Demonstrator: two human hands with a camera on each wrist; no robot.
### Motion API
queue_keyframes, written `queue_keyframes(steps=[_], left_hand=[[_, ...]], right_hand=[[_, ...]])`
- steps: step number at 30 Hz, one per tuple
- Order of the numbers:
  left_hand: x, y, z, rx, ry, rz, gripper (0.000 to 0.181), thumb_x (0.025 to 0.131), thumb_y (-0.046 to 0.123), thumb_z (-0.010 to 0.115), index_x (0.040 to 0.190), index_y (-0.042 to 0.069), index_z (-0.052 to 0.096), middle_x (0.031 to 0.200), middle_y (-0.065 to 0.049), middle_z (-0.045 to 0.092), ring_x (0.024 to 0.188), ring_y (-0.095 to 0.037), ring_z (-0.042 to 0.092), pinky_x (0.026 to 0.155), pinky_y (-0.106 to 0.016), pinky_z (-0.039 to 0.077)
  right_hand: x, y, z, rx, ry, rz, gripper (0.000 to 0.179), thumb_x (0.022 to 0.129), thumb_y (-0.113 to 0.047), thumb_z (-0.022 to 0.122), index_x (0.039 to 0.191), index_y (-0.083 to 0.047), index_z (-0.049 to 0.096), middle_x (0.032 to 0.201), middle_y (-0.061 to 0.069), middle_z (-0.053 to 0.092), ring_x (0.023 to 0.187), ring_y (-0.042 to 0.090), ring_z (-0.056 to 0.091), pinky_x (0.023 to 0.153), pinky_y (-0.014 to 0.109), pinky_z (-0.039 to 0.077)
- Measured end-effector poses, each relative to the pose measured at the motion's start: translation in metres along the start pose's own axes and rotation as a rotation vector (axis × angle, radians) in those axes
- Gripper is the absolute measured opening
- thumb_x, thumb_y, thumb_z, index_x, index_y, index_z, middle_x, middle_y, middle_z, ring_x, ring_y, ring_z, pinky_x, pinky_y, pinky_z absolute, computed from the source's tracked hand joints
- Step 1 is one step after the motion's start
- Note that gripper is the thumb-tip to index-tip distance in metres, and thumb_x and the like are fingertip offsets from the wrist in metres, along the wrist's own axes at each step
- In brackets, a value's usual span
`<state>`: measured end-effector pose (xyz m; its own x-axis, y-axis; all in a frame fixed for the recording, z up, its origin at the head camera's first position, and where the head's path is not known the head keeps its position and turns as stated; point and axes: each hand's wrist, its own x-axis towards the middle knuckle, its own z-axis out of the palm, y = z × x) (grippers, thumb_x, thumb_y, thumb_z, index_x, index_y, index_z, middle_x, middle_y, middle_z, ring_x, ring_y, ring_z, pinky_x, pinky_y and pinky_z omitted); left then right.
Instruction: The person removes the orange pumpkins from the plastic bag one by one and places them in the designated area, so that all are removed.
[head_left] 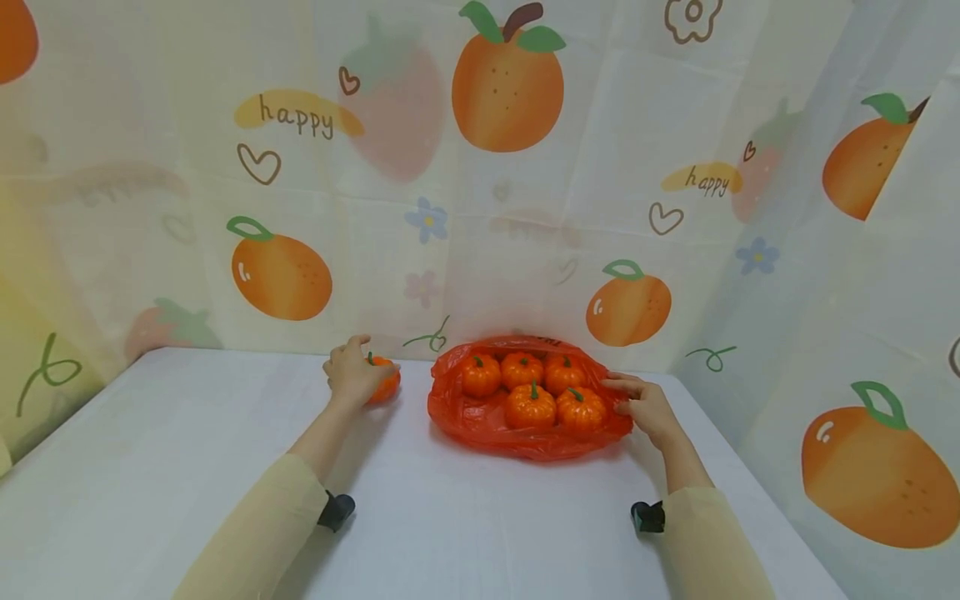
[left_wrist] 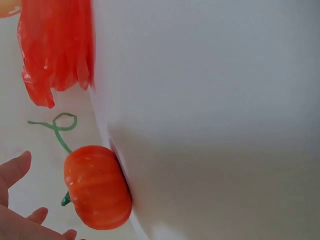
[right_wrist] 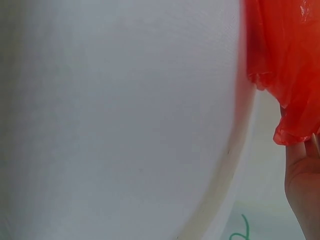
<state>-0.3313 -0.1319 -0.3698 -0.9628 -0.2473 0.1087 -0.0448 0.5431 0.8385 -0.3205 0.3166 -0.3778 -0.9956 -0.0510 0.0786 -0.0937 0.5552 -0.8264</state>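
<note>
White tabletop (head_left: 465, 533) bears bagged pumpkins (head_left: 531, 410) visible only in head view.

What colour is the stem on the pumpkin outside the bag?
Green; the stem shows best in the left wrist view.

Both hands (left_wrist: 20, 221) (right_wrist: 303, 184) cut off by wrist-view edges, the right's hold unclear behind the red bag (right_wrist: 295, 65)

Head view's looking forward and down across the worktop (head_left: 480, 533). Both wrist views are looking from lower and closer, tipped sideways. All three are catching the red bag (head_left: 480, 437); head and left wrist are also sharing the lone pumpkin (left_wrist: 98, 187).
</note>
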Motion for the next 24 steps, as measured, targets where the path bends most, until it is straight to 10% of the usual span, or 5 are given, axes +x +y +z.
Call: queue_keyframes(steps=[24], left_hand=[[-0.036,0.062,0.045,-0.114,-0.046,0.208,0.068,0.083,0.02,0.078,0.142,0.006,0.047,0.149,-0.022,0.041,0.14,-0.043,0.029,0.114,-0.06,0.034]], right_hand=[[0.001,0.0,0.001,-0.011,0.005,-0.002,0.049,0.087,0.008,0.048,0.135,0.004,0.056,0.156,0.021,0.04,0.146,0.043,0.03,0.111,0.053,0.045]])
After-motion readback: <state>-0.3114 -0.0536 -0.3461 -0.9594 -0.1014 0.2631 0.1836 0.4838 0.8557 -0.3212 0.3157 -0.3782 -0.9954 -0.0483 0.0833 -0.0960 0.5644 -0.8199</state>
